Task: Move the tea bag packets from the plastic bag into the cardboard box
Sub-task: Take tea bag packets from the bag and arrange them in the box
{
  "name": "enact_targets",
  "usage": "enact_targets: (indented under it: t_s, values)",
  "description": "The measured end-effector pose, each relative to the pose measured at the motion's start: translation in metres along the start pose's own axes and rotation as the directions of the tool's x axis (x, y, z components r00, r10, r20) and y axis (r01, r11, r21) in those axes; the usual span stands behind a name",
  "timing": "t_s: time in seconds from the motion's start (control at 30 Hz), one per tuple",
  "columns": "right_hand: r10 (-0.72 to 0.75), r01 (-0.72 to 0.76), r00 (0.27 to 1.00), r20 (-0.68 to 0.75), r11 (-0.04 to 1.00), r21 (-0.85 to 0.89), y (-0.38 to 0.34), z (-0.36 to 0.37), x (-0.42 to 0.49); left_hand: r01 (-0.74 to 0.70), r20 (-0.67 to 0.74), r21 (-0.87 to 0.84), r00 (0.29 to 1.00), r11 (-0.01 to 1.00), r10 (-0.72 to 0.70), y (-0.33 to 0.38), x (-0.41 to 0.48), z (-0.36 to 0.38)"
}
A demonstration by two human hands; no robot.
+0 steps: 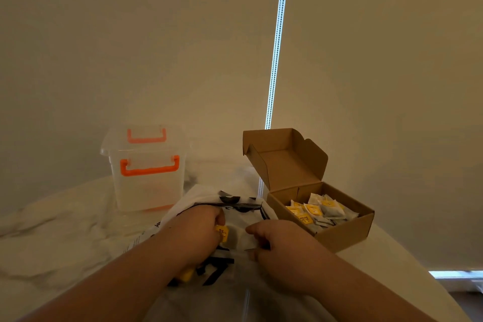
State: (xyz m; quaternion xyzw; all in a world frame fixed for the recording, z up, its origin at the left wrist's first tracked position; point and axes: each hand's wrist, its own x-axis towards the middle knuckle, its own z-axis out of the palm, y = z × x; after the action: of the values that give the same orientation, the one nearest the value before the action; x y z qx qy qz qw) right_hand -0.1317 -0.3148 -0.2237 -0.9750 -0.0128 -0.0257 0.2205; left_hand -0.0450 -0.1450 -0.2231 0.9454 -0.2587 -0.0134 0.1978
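Note:
A white plastic bag (235, 204) with black print lies on the table in front of me. My left hand (198, 230) grips a tea bag packet (222, 234) with a yellow tag at the bag's mouth. My right hand (277, 240) pinches the edge of the plastic bag just to the right of it. The open cardboard box (347, 232) stands to the right with its lid up. Several tea bag packets (318, 213) with yellow tags lie inside it. Another yellow tag (187, 274) shows under my left wrist.
A clear plastic container (146, 172) with orange handles stands at the back left. The round table (65, 238) has a white marbled top, and its right edge curves close behind the box. A wall and a window blind with a bead chain (277, 47) are behind.

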Motion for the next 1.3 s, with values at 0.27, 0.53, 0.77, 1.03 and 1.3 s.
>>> enact_targets:
  t_s: [0.27, 0.53, 0.77, 1.03, 1.3]
  values:
    - [0.033, -0.012, 0.988, -0.150, 0.990, 0.138, -0.004, -0.002, -0.003, -0.142, -0.106, -0.407, 0.988, 0.902, 0.108, 0.009, -0.006, -0.003]
    - [0.042, 0.015, 0.963, -0.267, 0.978, 0.208, -0.003, -0.003, -0.004, -0.213, -0.176, -0.539, 0.975, 0.815, 0.138, 0.015, -0.010, -0.007]
    - [0.067, 0.020, 0.960, -0.272, 0.953, 0.304, -0.003, -0.006, -0.008, -0.235, -0.269, -0.562, 0.959, 0.793, 0.094, 0.014, -0.010, -0.008]
    - [-0.052, 0.252, 0.908, -0.416, 0.860, 0.443, -0.014, -0.037, -0.034, -0.174, -0.301, -0.549, 0.954, 0.817, 0.000, 0.009, -0.008, -0.002]
    - [0.306, -0.165, 0.699, -0.646, 0.948, 0.271, 0.087, -0.092, -0.010, -0.178, -0.285, -0.495, 0.958, 0.850, 0.034, 0.007, -0.010, 0.010]
